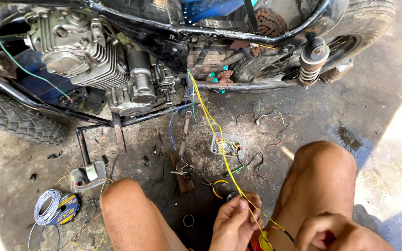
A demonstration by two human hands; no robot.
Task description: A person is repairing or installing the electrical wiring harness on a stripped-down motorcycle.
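My left hand (236, 221) pinches a bundle of yellow wires (215, 135) between thumb and fingers, low in the view between my knees. The wires run taut from the hand up to the frame of a stripped motorcycle (177, 32). Close beside it at the bottom right, my right hand (331, 232) is curled near the lower end of the same bundle, where there is a yellow and black piece (268, 239). What the right fingers grip is hidden.
The motorcycle's engine (84, 56) sits upper left, its rear shock (311, 60) and rear tyre (364, 23) upper right. On the concrete floor lie a small plastic box of parts (228, 145), scissors (182, 173), pliers (215, 186), loose wires (268, 118), a coil of white wire (47, 207) and a front tyre (17, 116).
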